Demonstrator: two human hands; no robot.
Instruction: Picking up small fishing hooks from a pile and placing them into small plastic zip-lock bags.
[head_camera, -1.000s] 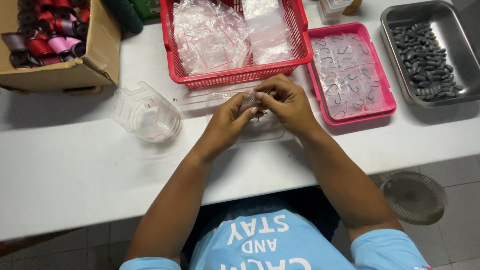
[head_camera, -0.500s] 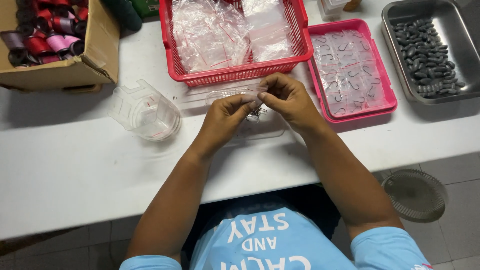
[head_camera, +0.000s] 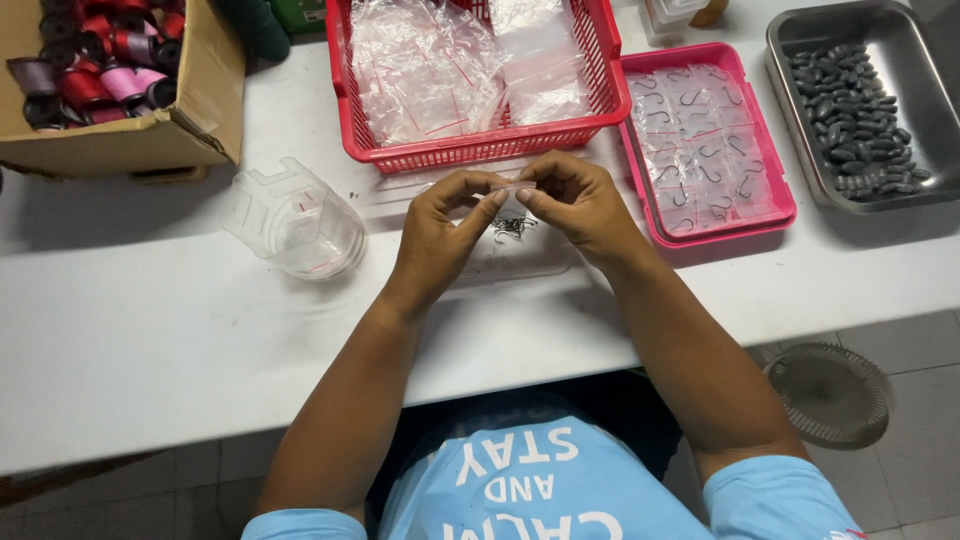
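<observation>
Head view, frame centre: left hand (head_camera: 440, 225) and right hand (head_camera: 580, 205) meet above the white table (head_camera: 150, 340), both pinching the top edge of a small clear bag (head_camera: 513, 205) between thumb and fingertips. Bag hangs between the hands, small dark hooks (head_camera: 510, 230) bunched at its bottom. Flat clear tray (head_camera: 520, 262) lies on the table under the hands. Clear plastic container (head_camera: 295, 220) on its side, left of the hands. Red basket (head_camera: 480, 150) of empty clear bags at upper centre. Pink tray (head_camera: 710, 225) with bagged hooks at right of it. Metal tray (head_camera: 800, 150) of dark sinkers upper right. Cardboard box (head_camera: 130, 140) of thread spools upper left.
</observation>
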